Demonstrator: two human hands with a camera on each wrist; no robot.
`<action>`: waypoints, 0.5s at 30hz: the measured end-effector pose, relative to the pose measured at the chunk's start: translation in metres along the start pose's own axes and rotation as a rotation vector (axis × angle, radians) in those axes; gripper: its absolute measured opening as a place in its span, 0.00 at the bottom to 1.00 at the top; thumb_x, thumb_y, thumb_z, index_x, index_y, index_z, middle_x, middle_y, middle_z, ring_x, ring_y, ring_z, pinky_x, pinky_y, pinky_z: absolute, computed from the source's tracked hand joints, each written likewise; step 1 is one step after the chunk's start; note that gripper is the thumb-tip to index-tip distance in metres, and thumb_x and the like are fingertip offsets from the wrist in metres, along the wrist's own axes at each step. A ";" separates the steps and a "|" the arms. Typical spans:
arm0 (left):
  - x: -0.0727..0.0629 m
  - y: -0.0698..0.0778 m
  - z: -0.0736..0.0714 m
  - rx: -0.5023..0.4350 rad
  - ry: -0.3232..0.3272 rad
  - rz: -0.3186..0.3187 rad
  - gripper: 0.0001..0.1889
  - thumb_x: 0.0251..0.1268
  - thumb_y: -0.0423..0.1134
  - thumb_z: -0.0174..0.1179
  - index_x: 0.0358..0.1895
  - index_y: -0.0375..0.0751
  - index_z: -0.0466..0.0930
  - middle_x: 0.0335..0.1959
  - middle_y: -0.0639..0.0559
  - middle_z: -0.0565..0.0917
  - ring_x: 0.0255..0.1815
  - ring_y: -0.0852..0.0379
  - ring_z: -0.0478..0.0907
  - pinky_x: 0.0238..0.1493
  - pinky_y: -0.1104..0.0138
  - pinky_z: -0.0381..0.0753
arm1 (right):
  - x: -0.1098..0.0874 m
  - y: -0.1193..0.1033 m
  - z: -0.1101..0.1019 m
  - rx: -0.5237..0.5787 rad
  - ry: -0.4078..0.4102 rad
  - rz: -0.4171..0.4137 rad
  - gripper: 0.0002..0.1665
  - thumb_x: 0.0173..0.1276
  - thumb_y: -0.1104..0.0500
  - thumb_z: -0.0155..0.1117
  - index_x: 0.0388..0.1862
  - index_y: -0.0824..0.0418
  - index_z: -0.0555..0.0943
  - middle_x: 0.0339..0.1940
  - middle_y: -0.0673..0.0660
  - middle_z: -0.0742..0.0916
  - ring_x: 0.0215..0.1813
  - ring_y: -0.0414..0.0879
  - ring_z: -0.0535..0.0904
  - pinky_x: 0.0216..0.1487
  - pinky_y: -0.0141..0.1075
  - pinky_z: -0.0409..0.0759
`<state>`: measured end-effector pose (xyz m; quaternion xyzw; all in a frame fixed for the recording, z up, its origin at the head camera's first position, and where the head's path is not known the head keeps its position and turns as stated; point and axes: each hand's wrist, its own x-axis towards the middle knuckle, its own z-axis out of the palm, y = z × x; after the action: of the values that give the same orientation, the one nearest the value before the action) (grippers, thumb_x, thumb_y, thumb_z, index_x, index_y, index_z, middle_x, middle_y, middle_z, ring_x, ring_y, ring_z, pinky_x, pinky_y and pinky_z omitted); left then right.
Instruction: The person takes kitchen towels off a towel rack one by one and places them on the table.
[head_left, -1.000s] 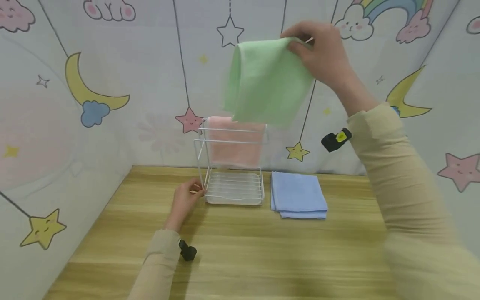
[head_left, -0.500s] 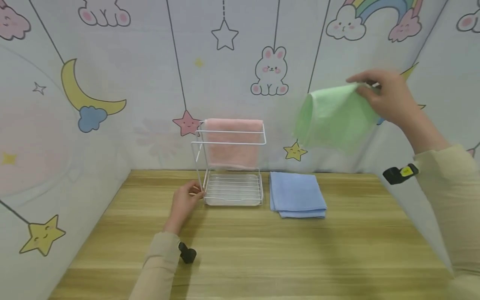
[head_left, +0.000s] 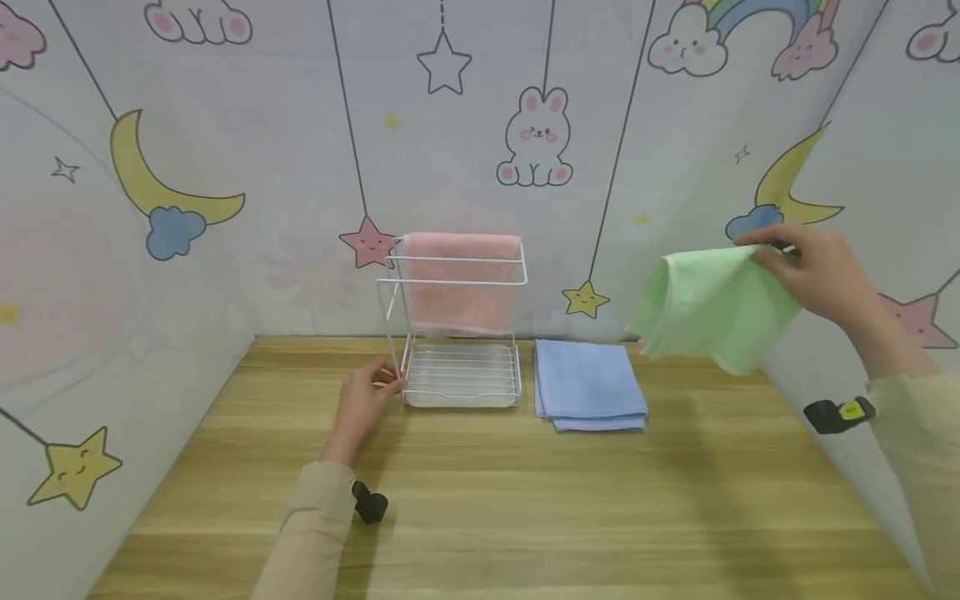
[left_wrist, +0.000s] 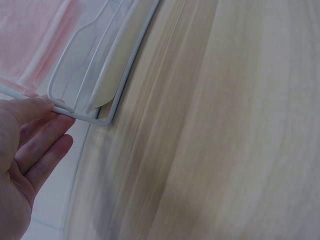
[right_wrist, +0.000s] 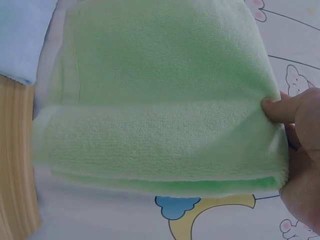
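My right hand (head_left: 813, 271) pinches the top fold of a light green towel (head_left: 720, 304), which hangs in the air over the right part of the table. In the right wrist view the thumb presses on the towel's folded edge (right_wrist: 160, 135). My left hand (head_left: 363, 400) pinches the lower left wire of a white wire rack (head_left: 453, 282), thumb above and fingers below in the left wrist view. A pink towel (head_left: 461, 287) hangs over the rack's rear bar. At the rack's foot sits a clear drip tray (head_left: 461, 396).
A folded blue towel (head_left: 588, 383) lies on the wooden table (head_left: 525, 517) just right of the rack. Behind the table stands a wall (head_left: 300, 125) printed with cartoon moons, stars and a rabbit. More printed wall closes in both sides.
My right hand has carried the green towel from above the rack to the right and down, past the blue towel. The left hand keeps its hold on the rack.
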<state>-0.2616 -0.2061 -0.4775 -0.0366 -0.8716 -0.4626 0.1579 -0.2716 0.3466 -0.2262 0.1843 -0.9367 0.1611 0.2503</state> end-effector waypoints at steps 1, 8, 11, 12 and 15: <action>0.000 0.000 0.000 -0.002 -0.002 -0.003 0.06 0.59 0.30 0.67 0.37 0.35 0.80 0.37 0.36 0.88 0.42 0.42 0.87 0.47 0.54 0.89 | -0.003 0.001 0.001 0.000 0.002 -0.009 0.14 0.73 0.63 0.58 0.52 0.56 0.85 0.52 0.62 0.87 0.47 0.17 0.68 0.38 0.12 0.62; 0.001 0.001 0.000 0.016 0.001 -0.015 0.06 0.60 0.31 0.67 0.37 0.35 0.80 0.37 0.37 0.88 0.42 0.43 0.87 0.47 0.55 0.90 | -0.021 0.012 0.006 0.003 -0.025 -0.004 0.11 0.71 0.64 0.60 0.49 0.57 0.85 0.45 0.37 0.84 0.43 0.09 0.61 0.38 0.10 0.63; 0.001 0.002 -0.001 0.017 0.004 -0.010 0.06 0.60 0.32 0.67 0.37 0.35 0.80 0.37 0.37 0.88 0.42 0.43 0.87 0.46 0.55 0.90 | -0.029 0.018 0.006 0.001 -0.073 0.029 0.11 0.72 0.63 0.60 0.50 0.56 0.85 0.45 0.38 0.85 0.41 0.10 0.62 0.35 0.10 0.63; 0.001 0.002 -0.001 0.015 0.003 -0.009 0.06 0.60 0.32 0.67 0.37 0.35 0.80 0.37 0.37 0.88 0.42 0.43 0.87 0.46 0.55 0.90 | -0.031 0.020 0.006 0.000 -0.086 0.031 0.12 0.71 0.62 0.61 0.50 0.55 0.85 0.44 0.37 0.84 0.41 0.10 0.62 0.35 0.10 0.63; 0.001 0.002 -0.001 0.014 0.001 -0.004 0.06 0.60 0.31 0.67 0.37 0.35 0.80 0.37 0.36 0.88 0.42 0.43 0.87 0.46 0.55 0.90 | -0.039 0.025 0.008 -0.004 -0.132 0.029 0.12 0.71 0.62 0.62 0.50 0.53 0.86 0.43 0.26 0.78 0.40 0.11 0.64 0.34 0.14 0.68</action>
<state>-0.2620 -0.2055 -0.4751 -0.0335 -0.8748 -0.4569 0.1575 -0.2542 0.3756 -0.2583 0.1804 -0.9541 0.1501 0.1860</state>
